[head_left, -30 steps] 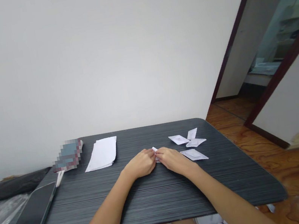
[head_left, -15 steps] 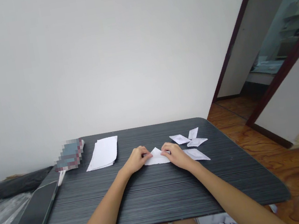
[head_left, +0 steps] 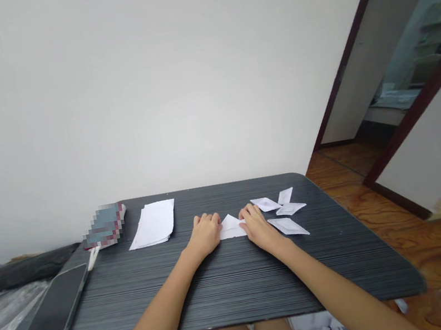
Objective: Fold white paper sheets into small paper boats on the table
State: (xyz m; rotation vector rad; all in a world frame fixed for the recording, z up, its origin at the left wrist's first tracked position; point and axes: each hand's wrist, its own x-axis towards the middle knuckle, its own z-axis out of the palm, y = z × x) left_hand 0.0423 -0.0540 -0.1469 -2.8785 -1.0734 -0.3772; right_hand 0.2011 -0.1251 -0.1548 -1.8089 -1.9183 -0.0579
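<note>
A small folded white paper (head_left: 231, 227) with a peaked top lies flat near the middle of the dark striped table (head_left: 231, 281). My left hand (head_left: 205, 234) presses on its left end with curled fingers. My right hand (head_left: 256, 226) presses on its right end the same way. Both ends of the paper are hidden under my fingers.
Several folded white paper shapes (head_left: 281, 211) lie just right of my right hand. A stack of white sheets (head_left: 153, 224) sits at the back left, beside a blurred-out object (head_left: 104, 225). A dark tablet (head_left: 46, 323) overhangs the left edge. An open doorway is at the right.
My hands, bunched together over the paper a second ago, have moved apart to its two ends. The paper now lies spread out flat between them.
</note>
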